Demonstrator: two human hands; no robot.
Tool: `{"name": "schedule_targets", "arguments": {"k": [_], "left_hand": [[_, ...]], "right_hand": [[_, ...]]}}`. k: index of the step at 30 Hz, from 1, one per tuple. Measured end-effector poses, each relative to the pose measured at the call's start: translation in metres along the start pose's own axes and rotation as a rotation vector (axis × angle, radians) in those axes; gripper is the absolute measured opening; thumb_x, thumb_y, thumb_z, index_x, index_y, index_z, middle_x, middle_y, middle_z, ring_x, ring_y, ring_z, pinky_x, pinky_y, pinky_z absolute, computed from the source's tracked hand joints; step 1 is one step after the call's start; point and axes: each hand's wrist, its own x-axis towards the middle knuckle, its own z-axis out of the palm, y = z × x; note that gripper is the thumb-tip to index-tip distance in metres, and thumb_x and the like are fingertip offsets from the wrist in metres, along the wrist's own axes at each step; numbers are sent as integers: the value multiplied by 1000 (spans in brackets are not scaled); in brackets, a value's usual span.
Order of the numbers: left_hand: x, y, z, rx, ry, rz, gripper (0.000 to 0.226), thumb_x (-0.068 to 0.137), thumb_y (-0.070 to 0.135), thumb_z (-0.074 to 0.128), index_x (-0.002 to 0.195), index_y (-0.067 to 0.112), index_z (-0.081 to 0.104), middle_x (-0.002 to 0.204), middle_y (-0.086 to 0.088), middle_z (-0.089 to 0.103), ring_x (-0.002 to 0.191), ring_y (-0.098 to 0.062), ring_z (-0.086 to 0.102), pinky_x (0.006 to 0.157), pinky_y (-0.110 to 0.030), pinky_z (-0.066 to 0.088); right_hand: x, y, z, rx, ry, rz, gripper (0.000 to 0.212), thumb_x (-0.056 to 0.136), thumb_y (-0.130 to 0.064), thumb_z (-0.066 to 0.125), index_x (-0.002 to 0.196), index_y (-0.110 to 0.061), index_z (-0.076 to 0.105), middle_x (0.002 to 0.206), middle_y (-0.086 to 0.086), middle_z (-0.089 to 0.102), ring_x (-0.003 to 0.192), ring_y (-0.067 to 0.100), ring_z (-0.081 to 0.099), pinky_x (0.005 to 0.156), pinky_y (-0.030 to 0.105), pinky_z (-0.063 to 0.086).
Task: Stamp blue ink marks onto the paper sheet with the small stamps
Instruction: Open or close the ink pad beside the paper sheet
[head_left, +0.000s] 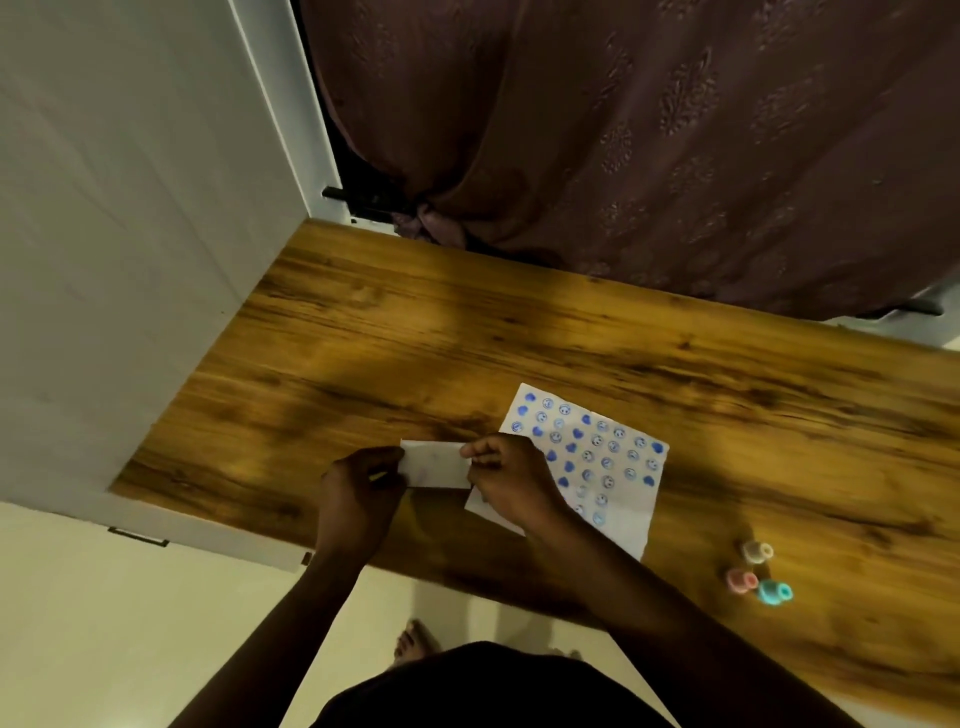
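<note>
A view from above of a wooden table (395, 332) with strong brown grain. A white paper sheet (623, 499) lies flat on it, right of centre and tilted, its near corner reaching toward the table's front edge. The sheet is covered in rows of small blue ink marks: round smiling faces mixed with solid blue hearts, darker near the top and right edge, fainter lower down. The bottom right part of the sheet is bare.

Just left of the sheet, both hands hold a smaller folded white paper (435, 465) above the table. The left hand (361, 491) pinches its left end, fingers closed on the edge. The right hand (511, 480) pinches its right end between thumb and fingertips, and covers the lower left corner of the stamped sheet.

Well to the right, near the front edge, stand 3 small stamps grouped together: a beige stamp (757, 552), a pink stamp (742, 580) and a teal stamp (774, 592), the last 2 touching. The frame is slightly blurred, so finer details of the stamps cannot be told.
</note>
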Motion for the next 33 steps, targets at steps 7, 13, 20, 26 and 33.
{"name": "schedule_targets", "arguments": {"k": [7,13,20,26,33], "left_hand": [[9,55,39,-92,-105,84,30,87,5,80,111,22,75,109,6,74,88,0,71,80,-23,62],[3,110,96,-72,-151,107,34,86,2,80,120,8,76,119,-6,78,95,-9,69,80,-17,56],[-27,161,170,-39,-217,176,36,87,10,81,122,15,77,120,-6,79,101,-17,75,85,-25,59],[-51,186,230,-22,-310,242,38,85,11,83,122,16,77,119,-3,80,103,-7,74,80,-3,45],[-66,194,281,8,-355,195,41,85,8,80,125,13,74,124,-8,77,105,-9,69,74,2,43]], "right_hand": [[-6,14,-66,-20,185,-54,27,87,-10,67,108,-25,76,110,-12,73,91,-5,63,81,13,51],[-24,45,-128,-7,333,-38,21,87,-14,73,105,-23,76,108,-11,74,88,-4,63,76,10,52],[-57,94,-209,34,443,3,19,83,-9,75,101,-18,78,100,-8,77,89,2,71,70,14,56],[-70,142,-260,-28,479,90,19,80,-7,77,94,-20,78,87,-15,72,75,-11,62,59,2,47],[-75,181,-286,-65,479,189,22,80,-9,75,96,-23,78,88,-18,70,70,-15,58,52,1,41]]}}
